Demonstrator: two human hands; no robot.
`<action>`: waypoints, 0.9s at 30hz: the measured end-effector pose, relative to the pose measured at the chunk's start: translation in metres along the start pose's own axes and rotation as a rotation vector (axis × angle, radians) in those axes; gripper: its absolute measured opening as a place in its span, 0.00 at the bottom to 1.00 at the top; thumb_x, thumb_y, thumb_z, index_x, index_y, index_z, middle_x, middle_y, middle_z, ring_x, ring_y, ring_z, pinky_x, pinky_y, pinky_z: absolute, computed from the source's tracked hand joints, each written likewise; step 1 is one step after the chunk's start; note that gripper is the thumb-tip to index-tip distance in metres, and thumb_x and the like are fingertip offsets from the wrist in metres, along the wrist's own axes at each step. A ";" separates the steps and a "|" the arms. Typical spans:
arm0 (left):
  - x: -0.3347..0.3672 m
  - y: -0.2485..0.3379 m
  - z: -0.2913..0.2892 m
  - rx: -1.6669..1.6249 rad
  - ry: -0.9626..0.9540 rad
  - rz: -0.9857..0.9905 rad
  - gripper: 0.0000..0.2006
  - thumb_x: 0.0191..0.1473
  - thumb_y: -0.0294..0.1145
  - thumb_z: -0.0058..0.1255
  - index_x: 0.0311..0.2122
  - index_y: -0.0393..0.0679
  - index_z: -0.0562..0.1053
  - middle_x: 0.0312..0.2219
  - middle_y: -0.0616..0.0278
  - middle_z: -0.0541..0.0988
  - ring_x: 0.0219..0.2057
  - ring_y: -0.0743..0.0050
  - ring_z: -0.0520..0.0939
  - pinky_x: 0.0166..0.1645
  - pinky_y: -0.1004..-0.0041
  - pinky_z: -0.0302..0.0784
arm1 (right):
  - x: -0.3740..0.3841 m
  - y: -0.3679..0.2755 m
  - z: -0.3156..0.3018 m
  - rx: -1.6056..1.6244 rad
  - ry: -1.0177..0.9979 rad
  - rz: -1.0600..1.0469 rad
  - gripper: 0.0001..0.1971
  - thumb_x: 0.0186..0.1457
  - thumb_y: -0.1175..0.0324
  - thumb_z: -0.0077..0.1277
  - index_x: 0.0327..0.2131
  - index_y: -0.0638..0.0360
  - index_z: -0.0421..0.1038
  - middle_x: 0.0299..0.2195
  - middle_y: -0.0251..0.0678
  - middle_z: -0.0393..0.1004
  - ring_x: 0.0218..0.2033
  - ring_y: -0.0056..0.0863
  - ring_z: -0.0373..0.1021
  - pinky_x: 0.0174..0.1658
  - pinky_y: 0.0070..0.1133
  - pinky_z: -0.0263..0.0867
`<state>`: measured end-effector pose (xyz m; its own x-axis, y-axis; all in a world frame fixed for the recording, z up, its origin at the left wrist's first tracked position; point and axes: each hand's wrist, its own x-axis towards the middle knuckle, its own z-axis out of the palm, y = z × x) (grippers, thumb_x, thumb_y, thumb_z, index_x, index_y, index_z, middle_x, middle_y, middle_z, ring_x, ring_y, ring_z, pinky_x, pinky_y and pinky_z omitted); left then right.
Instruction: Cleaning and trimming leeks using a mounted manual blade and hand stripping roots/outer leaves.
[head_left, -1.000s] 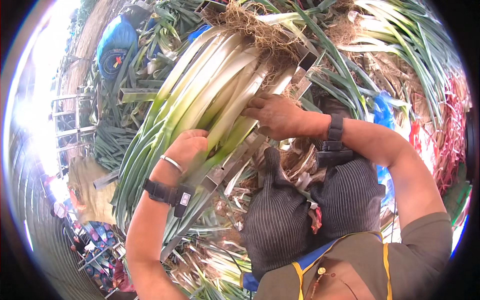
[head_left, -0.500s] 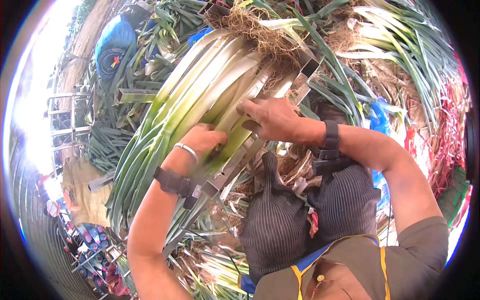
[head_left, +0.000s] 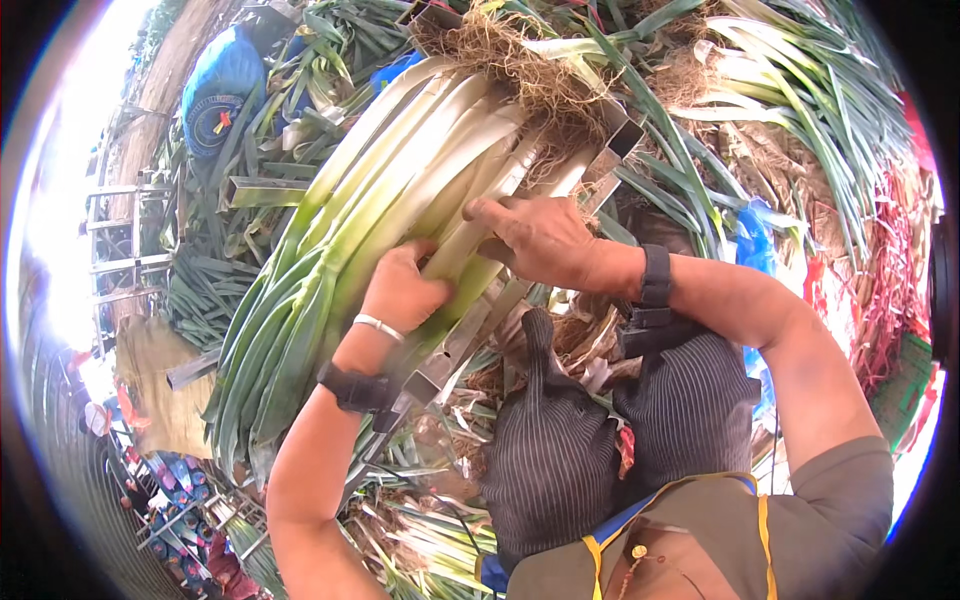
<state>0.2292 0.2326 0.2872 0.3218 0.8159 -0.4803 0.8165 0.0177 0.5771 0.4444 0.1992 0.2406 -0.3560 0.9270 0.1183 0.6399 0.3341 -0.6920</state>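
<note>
A thick bundle of leeks (head_left: 400,180) lies slantwise across a metal frame (head_left: 470,345), with white stalks and tangled roots (head_left: 530,75) at the upper right. Their green leaves hang toward the lower left. My left hand (head_left: 403,290), wearing a bracelet, is closed with its fingers curled around a leek stalk at the near side of the bundle; the fingertips are partly hidden. Just right of it, my right hand (head_left: 548,240) pinches a pale leek stalk between thumb and forefinger, below the roots. Both hands touch the bundle.
More leeks (head_left: 810,90) are heaped at the upper right, beside red strands (head_left: 885,290). A blue bag (head_left: 222,85) sits among leaves at the upper left. Metal bar ends (head_left: 265,192) stick out left of the bundle. Further leeks (head_left: 430,535) lie below my left forearm.
My left hand has turned slightly, and its fingers have moved up along the stalks. My right hand has shifted slightly left, still on the leek. The bundle stays in place.
</note>
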 end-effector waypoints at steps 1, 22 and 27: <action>-0.001 0.002 -0.003 -0.052 -0.034 -0.026 0.27 0.36 0.30 0.56 0.46 0.27 0.73 0.37 0.43 0.80 0.39 0.58 0.82 0.46 0.69 0.75 | 0.000 -0.002 0.000 0.035 0.033 0.007 0.16 0.55 0.62 0.51 0.48 0.48 0.68 0.29 0.44 0.75 0.30 0.44 0.75 0.29 0.36 0.70; 0.015 0.000 -0.031 -0.541 -0.419 -0.221 0.30 0.41 0.25 0.50 0.54 0.29 0.63 0.40 0.58 0.73 0.39 0.74 0.75 0.42 0.76 0.73 | 0.021 0.006 0.009 -0.261 0.271 -0.717 0.09 0.44 0.62 0.48 0.30 0.52 0.66 0.33 0.31 0.63 0.39 0.28 0.64 0.41 0.26 0.63; 0.010 0.003 -0.031 -0.545 -0.426 -0.196 0.33 0.39 0.24 0.53 0.54 0.29 0.62 0.41 0.57 0.73 0.37 0.73 0.77 0.37 0.75 0.75 | 0.015 0.009 0.007 -0.285 0.284 -0.760 0.08 0.44 0.63 0.48 0.30 0.52 0.66 0.32 0.31 0.65 0.37 0.27 0.65 0.41 0.26 0.63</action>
<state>0.2200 0.2588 0.3049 0.4436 0.4735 -0.7610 0.5590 0.5176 0.6478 0.4405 0.2153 0.2311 -0.5978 0.4293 0.6770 0.4569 0.8764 -0.1522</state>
